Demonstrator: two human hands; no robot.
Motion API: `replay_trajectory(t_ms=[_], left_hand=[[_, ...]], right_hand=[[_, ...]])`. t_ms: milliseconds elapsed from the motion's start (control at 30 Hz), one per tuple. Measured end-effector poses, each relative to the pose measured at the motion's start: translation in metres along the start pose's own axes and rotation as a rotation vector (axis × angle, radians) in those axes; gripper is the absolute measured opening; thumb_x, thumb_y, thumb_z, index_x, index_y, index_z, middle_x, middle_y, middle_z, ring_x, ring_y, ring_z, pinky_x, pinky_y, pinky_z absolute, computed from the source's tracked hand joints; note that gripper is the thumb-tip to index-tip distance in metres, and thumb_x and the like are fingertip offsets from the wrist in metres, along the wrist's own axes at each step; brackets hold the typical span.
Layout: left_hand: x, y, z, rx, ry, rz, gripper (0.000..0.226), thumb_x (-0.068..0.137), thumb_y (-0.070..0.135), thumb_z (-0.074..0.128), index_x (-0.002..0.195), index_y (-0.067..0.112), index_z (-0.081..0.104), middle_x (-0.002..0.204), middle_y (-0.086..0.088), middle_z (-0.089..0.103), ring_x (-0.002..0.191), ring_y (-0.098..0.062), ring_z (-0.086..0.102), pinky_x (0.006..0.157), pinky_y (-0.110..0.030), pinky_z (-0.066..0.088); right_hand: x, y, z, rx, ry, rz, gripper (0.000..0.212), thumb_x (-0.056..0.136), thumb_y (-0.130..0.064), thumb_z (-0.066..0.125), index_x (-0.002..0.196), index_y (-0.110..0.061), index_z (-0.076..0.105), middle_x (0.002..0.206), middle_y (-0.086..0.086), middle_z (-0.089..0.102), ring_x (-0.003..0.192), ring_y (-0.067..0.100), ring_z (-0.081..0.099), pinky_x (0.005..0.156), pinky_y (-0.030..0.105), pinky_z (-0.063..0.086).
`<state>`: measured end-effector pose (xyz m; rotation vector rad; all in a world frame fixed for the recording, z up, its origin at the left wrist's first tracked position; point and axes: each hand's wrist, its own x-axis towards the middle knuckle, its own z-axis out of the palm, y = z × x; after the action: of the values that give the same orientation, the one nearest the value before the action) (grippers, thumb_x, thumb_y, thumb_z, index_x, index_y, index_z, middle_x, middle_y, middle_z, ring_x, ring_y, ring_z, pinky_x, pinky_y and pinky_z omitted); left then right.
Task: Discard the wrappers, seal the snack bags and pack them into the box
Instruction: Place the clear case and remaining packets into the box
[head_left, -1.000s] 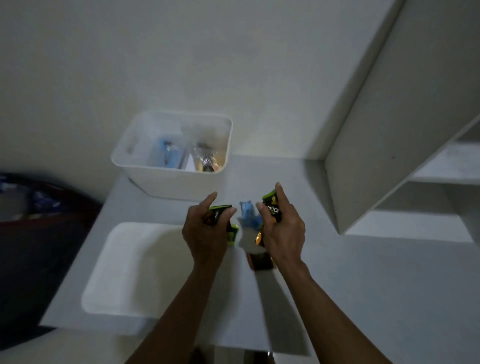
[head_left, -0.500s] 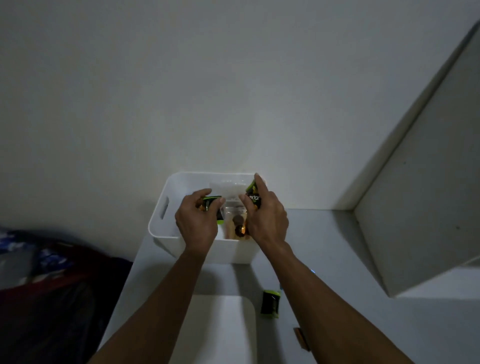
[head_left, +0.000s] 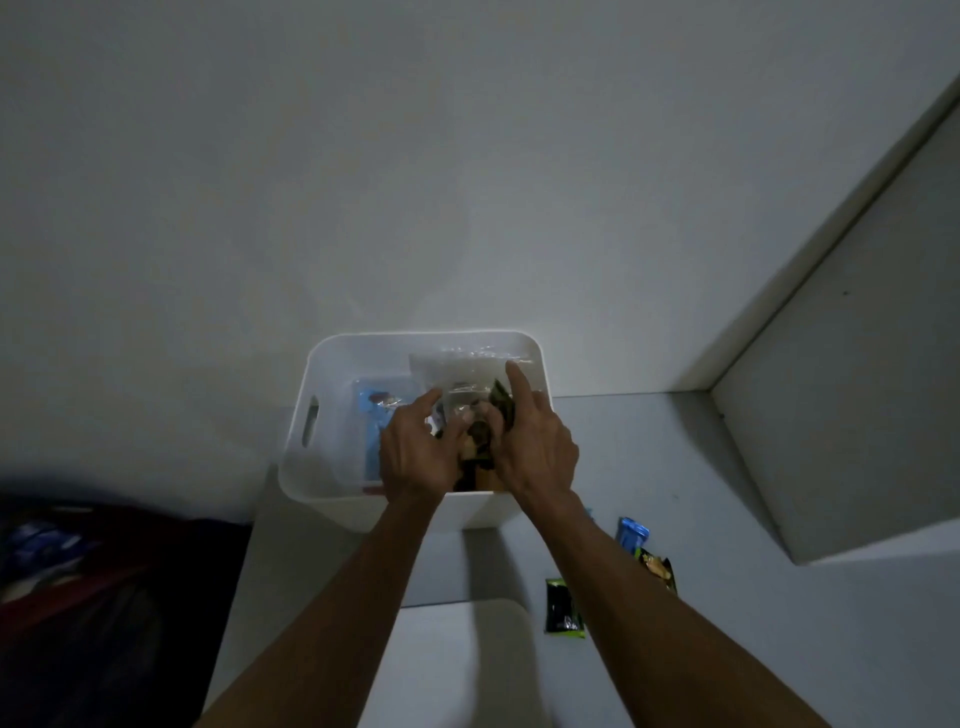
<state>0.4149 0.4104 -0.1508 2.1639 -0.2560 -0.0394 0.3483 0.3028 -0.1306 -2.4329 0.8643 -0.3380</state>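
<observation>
While both hands reach into the white box (head_left: 332, 483) at centre frame, the left hand (head_left: 415, 457) and right hand (head_left: 535, 447) pinch a clear snack bag (head_left: 462, 379) with dark packets inside, right forefinger raised. A blue packet (head_left: 374, 426) lies inside the box at left. Lower right on the grey tabletop (head_left: 727, 597) lie a green wrapper (head_left: 563, 608), a blue wrapper (head_left: 631, 535) and a dark wrapper (head_left: 660, 569). A white wall fills the upper frame.

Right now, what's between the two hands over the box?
In the head view, a clear snack bag with dark snacks sits between the left hand and right hand, inside the white box.
</observation>
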Motion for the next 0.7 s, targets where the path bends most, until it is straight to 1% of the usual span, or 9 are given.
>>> replay_trajectory(t_ms=[133,267,333,400,433,467,567,633,700], left_hand=[[0.0,0.0,-0.001,-0.032,0.011,-0.019,0.048,0.086,0.046,0.068,0.128,0.024,0.061,0.125,-0.006,0.065,0.113,-0.027,0.062,0.095,-0.051,0.052],[-0.005,0.0,-0.006,-0.052,0.059,0.015,0.046,0.088,0.039,0.069,0.127,0.017,0.061,0.122,-0.009,0.066,0.111,-0.025,0.063,0.096,-0.048,0.052],[-0.013,0.006,-0.012,-0.082,0.091,0.057,0.044,0.088,0.036,0.07,0.127,0.016,0.062,0.12,-0.008,0.067,0.107,-0.021,0.064,0.096,-0.04,0.052],[-0.025,0.018,-0.017,-0.114,0.138,0.088,0.042,0.087,0.034,0.071,0.125,0.015,0.063,0.116,-0.006,0.068,0.102,-0.016,0.064,0.091,-0.025,0.047],[-0.033,0.024,-0.019,-0.134,0.168,0.099,0.04,0.087,0.034,0.071,0.123,0.015,0.065,0.112,-0.005,0.069,0.099,-0.014,0.064,0.088,-0.02,0.044],[-0.042,0.03,-0.02,-0.158,0.198,0.114,0.038,0.087,0.033,0.071,0.12,0.015,0.066,0.107,-0.005,0.069,0.096,-0.014,0.064,0.086,-0.018,0.043],[-0.075,0.047,-0.015,-0.19,0.26,0.213,0.028,0.09,0.031,0.069,0.112,0.013,0.068,0.098,-0.004,0.068,0.09,-0.016,0.063,0.08,-0.028,0.05],[-0.102,0.053,-0.003,-0.187,0.283,0.269,0.022,0.09,0.026,0.07,0.107,0.012,0.069,0.094,-0.004,0.066,0.086,-0.017,0.062,0.075,-0.028,0.051],[-0.132,0.053,0.014,-0.193,0.279,0.3,0.021,0.089,0.021,0.071,0.107,0.011,0.069,0.094,-0.003,0.064,0.084,-0.018,0.062,0.075,-0.03,0.052]], right_hand=[[-0.007,-0.004,-0.002,-0.007,0.024,0.011,0.052,0.101,-0.044,0.039,0.15,-0.033,0.025,0.138,0.005,0.052,0.115,0.029,0.057,0.088,0.044,0.049],[-0.015,-0.001,-0.009,0.079,0.068,0.001,0.047,0.102,-0.037,0.04,0.149,-0.03,0.032,0.139,0.005,0.053,0.118,0.027,0.056,0.089,0.042,0.048],[-0.021,0.004,-0.018,0.153,0.137,-0.024,0.044,0.102,-0.037,0.04,0.146,-0.029,0.038,0.133,0.003,0.057,0.113,0.025,0.059,0.086,0.04,0.049],[-0.026,0.013,-0.031,0.219,0.204,-0.022,0.042,0.102,-0.038,0.041,0.143,-0.03,0.041,0.126,0.0,0.06,0.105,0.021,0.063,0.084,0.039,0.053],[-0.03,0.02,-0.039,0.246,0.23,-0.012,0.042,0.101,-0.039,0.042,0.142,-0.031,0.042,0.124,-0.001,0.061,0.102,0.018,0.064,0.083,0.038,0.053],[-0.033,0.03,-0.048,0.269,0.258,-0.004,0.042,0.101,-0.039,0.044,0.142,-0.031,0.043,0.123,-0.001,0.062,0.1,0.015,0.064,0.083,0.037,0.053],[-0.048,0.069,-0.077,0.3,0.324,0.01,0.043,0.1,-0.04,0.045,0.142,-0.028,0.045,0.122,-0.001,0.062,0.1,0.012,0.063,0.082,0.035,0.053],[-0.061,0.104,-0.092,0.29,0.329,0.031,0.044,0.101,-0.041,0.044,0.143,-0.027,0.045,0.127,0.0,0.06,0.108,0.014,0.06,0.088,0.038,0.052],[-0.078,0.142,-0.1,0.275,0.314,0.08,0.047,0.101,-0.044,0.044,0.144,-0.026,0.043,0.136,0.001,0.055,0.119,0.018,0.055,0.096,0.044,0.049]])
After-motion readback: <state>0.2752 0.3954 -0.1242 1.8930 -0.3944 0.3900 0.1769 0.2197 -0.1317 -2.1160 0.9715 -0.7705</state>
